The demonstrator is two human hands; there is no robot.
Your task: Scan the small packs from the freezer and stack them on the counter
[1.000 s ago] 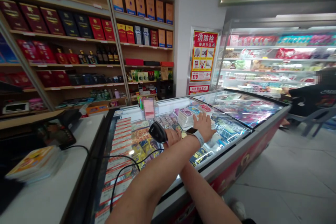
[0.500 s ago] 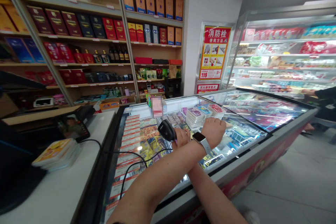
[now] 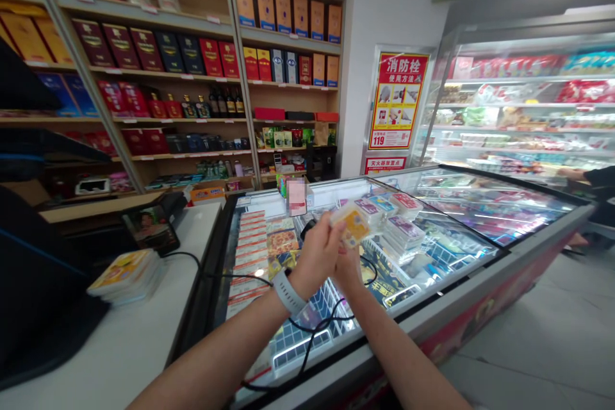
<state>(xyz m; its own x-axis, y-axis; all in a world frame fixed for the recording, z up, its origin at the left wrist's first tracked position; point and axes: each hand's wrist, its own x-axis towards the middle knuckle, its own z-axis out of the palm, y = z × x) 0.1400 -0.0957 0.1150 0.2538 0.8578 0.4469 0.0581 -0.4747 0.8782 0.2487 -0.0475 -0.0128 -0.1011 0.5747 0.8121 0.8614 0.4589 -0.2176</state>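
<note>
My left hand [image 3: 318, 251], with a pale watch strap on the wrist, pinches a flat clear pack with a yellow label [image 3: 354, 225]. Just behind it and to the right, my right hand [image 3: 346, 267] is partly covered. The dark head of a barcode scanner [image 3: 307, 229] pokes out left of my left hand, and my right fingers appear closed around its hidden handle. A black cord [image 3: 319, 327] loops below both hands over the glass-topped freezer [image 3: 408, 320]. Beyond the hands, stacks of flat packs with purple, blue and red labels [image 3: 404, 230] rest on the glass.
At left, a white counter [image 3: 144, 333] bears a stack of yellow-labelled packs [image 3: 127, 275] and dark checkout equipment [image 3: 148, 224]. Shelves of boxed bottles [image 3: 182, 54] line the back wall. A lit chiller [image 3: 523, 102] stands at right, where another person's dark sleeve [image 3: 600, 176] shows.
My left hand has come back left from the stacks, now holding the yellow-labelled pack. My crossed arms have uncrossed, and my right hand with the scanner has shifted slightly right.
</note>
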